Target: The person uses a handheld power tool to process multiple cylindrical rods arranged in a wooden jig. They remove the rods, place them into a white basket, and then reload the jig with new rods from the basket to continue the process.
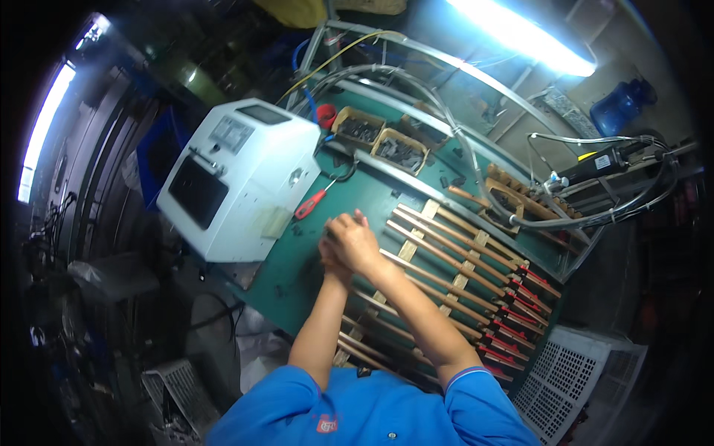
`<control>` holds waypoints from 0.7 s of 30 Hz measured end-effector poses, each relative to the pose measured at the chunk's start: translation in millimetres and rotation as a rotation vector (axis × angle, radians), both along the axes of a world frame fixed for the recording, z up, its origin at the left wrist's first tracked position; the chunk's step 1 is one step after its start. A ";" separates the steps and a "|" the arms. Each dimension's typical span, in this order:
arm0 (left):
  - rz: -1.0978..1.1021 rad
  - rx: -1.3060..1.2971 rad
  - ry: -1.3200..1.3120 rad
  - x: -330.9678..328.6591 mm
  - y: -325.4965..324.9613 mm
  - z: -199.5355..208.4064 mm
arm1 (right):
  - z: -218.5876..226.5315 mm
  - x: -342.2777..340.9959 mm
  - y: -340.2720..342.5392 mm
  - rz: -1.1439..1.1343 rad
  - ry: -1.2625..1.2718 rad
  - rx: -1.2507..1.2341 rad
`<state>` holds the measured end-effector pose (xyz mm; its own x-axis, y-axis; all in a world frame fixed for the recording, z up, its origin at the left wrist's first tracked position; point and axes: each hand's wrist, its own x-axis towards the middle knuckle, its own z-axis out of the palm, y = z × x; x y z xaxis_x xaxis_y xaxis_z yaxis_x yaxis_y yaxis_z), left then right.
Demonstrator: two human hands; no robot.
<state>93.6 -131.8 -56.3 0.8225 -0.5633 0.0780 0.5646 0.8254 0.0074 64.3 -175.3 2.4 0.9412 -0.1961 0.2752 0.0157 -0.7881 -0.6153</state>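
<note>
My two hands meet over the green worktop, between the white machine and a row of copper-coloured rods [442, 256]. My right hand [354, 239] lies over the other one with its fingers curled. Mostly covered by it, my left hand [332, 259] is closed too. Something small and dark shows at their edge, but I cannot make out what it is. The rods rest side by side on slotted wooden strips [408, 251], with red and black pieces [513, 346] at their right ends. A red-handled hook tool [310, 204] lies just beyond my hands.
The white machine [242, 178] with a dark window stands at left on the green worktop [279, 293]. Farther back are boxes of black parts [400, 152], a red cup [326, 115] and a metal frame with hoses [461, 141]. A white plastic crate [561, 372] stands at right.
</note>
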 end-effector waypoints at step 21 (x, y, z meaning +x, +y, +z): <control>-0.744 0.871 0.170 -53.9 60.7 64.0 | 57.1 -145.6 -20.4 -0.401 0.196 0.541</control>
